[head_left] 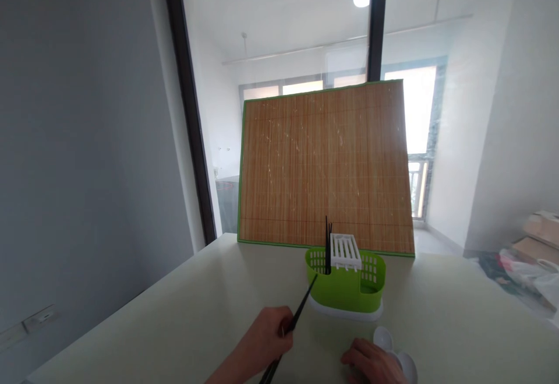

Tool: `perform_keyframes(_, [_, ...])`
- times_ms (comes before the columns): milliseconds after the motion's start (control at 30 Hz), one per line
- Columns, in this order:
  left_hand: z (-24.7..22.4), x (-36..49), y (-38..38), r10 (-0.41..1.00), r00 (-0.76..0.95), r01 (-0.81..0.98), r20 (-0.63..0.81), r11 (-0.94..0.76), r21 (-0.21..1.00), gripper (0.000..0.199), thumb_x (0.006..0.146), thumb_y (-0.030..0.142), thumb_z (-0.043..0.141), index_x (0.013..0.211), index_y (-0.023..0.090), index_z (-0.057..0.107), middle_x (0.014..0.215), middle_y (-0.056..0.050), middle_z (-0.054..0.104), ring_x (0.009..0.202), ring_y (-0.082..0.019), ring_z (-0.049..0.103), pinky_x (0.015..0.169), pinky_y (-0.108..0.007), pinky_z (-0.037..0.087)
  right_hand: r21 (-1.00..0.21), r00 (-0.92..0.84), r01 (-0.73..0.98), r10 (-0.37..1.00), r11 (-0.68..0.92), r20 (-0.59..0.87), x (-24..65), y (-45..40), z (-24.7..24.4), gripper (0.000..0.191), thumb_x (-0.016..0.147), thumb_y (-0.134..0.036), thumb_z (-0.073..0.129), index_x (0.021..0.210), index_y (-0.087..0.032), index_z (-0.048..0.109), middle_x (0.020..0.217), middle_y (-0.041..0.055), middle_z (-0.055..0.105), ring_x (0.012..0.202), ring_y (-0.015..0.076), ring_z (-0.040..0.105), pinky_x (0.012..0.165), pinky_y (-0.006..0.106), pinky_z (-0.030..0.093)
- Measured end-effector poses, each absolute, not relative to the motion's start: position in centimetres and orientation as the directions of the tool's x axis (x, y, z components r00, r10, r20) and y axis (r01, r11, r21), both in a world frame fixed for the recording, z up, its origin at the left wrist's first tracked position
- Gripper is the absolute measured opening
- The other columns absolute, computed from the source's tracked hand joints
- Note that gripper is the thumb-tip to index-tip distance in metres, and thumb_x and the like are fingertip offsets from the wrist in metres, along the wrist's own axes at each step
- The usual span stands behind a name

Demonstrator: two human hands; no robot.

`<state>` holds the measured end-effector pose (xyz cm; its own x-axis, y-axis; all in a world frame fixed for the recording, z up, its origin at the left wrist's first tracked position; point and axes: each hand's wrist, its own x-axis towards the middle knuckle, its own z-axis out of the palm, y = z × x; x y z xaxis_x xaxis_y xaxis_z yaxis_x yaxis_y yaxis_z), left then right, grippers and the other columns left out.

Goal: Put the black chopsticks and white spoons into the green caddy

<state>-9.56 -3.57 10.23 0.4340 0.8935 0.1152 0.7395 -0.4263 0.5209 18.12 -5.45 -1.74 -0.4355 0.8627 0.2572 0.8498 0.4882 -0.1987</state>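
My left hand (271, 337) is closed around black chopsticks (301, 309), which slant up to the right, their tips close to the left front of a green basket (338, 291). The basket has a white base and a white slatted rack (345, 251) on top. More black chopsticks (328, 250) stand upright in its left compartment. Low on the right, my right hand (371, 362) rests at the table with its fingers curled, beside white spoons (383, 338). Whether it holds anything is hidden.
The pale table (183, 314) carries an upright bamboo mat (325, 168) with green edging behind the basket. Behind that is a dark-framed glass partition. Boxes and plastic bags (530, 267) lie beyond the table at the right. A wall socket (39, 319) is at the left.
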Motion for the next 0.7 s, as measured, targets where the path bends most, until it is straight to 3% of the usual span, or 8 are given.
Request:
perform_keyframes(67, [11.3, -9.5, -3.5, 0.896, 0.412, 0.598, 0.166, -0.403, 0.693, 0.011, 0.077, 0.02, 0.046, 0.079, 0.017, 0.057, 0.066, 0.002, 0.058, 0.056, -0.012, 0.059, 0.051, -0.019, 0.044, -0.195, -0.434, 0.85, 0.861, 0.489, 0.266, 18.2, -5.3, -2.1, 0.026, 0.071, -0.019, 0.058, 0.093, -0.031, 0.063, 0.088, -0.0001, 0.065, 0.081, 0.0175, 0.064, 0.068, 0.025, 0.046])
perform_keyframes(167, [11.6, -9.2, -3.6, 0.889, 0.413, 0.465, 0.197, -0.392, 0.794, 0.015, 0.079, 0.024, 0.048, 0.086, 0.015, 0.059, 0.071, 0.002, 0.057, 0.061, -0.012, 0.059, 0.053, -0.019, 0.046, -0.209, -0.435, 0.846, 0.861, 0.491, 0.262, 18.4, -5.1, -2.5, 0.024, 0.071, -0.02, 0.058, 0.092, -0.032, 0.064, 0.088, -0.0004, 0.065, 0.081, 0.0171, 0.064, 0.068, 0.025, 0.046])
perform_keyframes(333, [12.5, -8.7, -3.7, 0.858, 0.412, 0.501, 0.305, -0.493, 0.711, 0.016, 0.081, 0.027, 0.052, 0.083, 0.017, 0.065, 0.074, 0.001, 0.063, 0.065, -0.012, 0.057, 0.057, -0.019, 0.045, -0.211, -0.434, 0.85, 0.869, 0.482, 0.237, 18.5, -5.0, -2.4, 0.023, 0.072, -0.022, 0.059, 0.093, -0.032, 0.064, 0.091, -0.0001, 0.065, 0.082, 0.0173, 0.064, 0.067, 0.024, 0.046])
perform_keyframes(533, [19.1, -7.4, 0.2, 0.8, 0.238, 0.39, 0.55, -0.598, 0.7, 0.024, 0.083, 0.036, 0.055, 0.095, 0.019, 0.066, 0.087, -0.003, 0.068, 0.076, -0.016, 0.063, 0.064, -0.023, 0.051, -0.208, -0.435, 0.856, 0.878, 0.472, 0.199, 18.0, -5.9, -0.4, 0.021, 0.075, -0.021, 0.056, 0.091, -0.031, 0.064, 0.091, 0.0008, 0.066, 0.084, 0.0173, 0.064, 0.069, 0.023, 0.046])
perform_keyframes(700, [21.3, -4.2, 6.6, 0.839, 0.217, 0.396, 0.499, -0.543, 0.741, 0.022, 0.082, 0.028, 0.055, 0.096, 0.015, 0.064, 0.085, -0.005, 0.068, 0.071, -0.015, 0.065, 0.06, -0.025, 0.054, -0.21, -0.427, 0.859, 0.88, 0.466, 0.207, 18.1, -6.4, 0.4, 0.019, 0.074, -0.021, 0.057, 0.088, -0.032, 0.064, 0.089, -0.0004, 0.065, 0.082, 0.0163, 0.064, 0.067, 0.021, 0.045])
